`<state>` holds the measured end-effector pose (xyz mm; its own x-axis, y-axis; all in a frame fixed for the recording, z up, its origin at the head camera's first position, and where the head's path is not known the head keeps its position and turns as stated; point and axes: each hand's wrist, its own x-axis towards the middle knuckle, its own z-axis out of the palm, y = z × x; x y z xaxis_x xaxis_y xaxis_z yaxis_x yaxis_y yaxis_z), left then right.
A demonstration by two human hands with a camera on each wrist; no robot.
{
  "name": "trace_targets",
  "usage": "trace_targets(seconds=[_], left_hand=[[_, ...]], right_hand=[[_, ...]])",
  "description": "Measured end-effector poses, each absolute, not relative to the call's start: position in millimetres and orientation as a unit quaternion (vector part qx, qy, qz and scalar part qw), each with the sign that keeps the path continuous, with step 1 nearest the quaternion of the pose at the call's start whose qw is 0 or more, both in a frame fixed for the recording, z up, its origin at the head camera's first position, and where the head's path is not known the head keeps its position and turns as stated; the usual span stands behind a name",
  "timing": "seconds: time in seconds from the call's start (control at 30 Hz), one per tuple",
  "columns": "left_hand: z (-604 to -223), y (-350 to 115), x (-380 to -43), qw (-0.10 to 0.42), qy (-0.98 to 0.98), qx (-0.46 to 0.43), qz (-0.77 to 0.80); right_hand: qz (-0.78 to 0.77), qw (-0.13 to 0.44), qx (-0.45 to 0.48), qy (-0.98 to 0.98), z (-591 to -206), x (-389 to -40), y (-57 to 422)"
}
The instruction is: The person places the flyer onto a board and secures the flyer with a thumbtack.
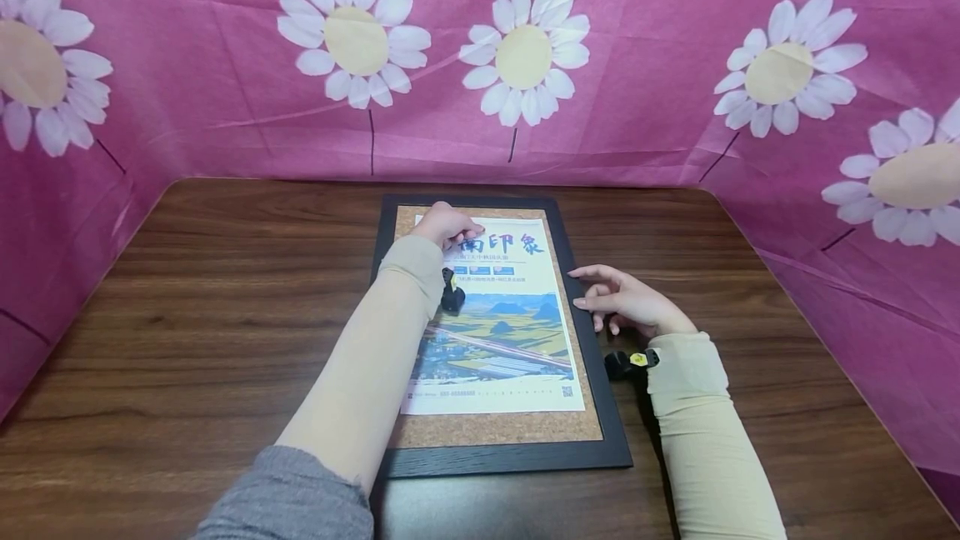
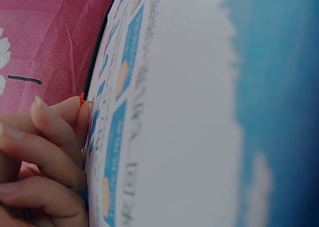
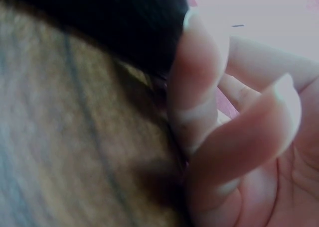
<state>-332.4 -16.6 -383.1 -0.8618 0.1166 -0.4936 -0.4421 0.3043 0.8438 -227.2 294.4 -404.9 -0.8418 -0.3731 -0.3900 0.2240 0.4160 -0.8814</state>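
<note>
A poster (image 1: pixel 495 336) with blue lettering and a landscape picture lies on a black-framed cork board (image 1: pixel 517 430). Over the poster's upper left part, my left hand (image 1: pixel 444 226) has its fingertips down at the paper. In the left wrist view a small red push pin (image 2: pixel 82 98) shows at the thumb and index fingertips, which pinch it against the sheet; the other fingers are curled. My right hand (image 1: pixel 628 300) is beside the board's right side, its fingers loosely bent and the fingertips at the black frame (image 1: pixel 592 357). The right wrist view shows those fingers (image 3: pixel 199 67) by the dark frame edge.
The board lies flat on a dark wooden table (image 1: pixel 225 315). A pink cloth (image 1: pixel 630 48) with white daisies hangs behind and at both sides. My left forearm (image 1: pixel 360 382) crosses over the board's left edge. Small black cameras (image 1: pixel 453 294) are strapped to the wrists.
</note>
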Motion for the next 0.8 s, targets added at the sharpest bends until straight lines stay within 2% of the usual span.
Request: trace_targets(seconds=[0.8], left_hand=[[-383.5,-15.5,-333.1,0.234,0.776,-0.101,0.577]], right_hand=[[-0.548,0.28,-0.048,0.787,-403.8,-226.9,294.5]])
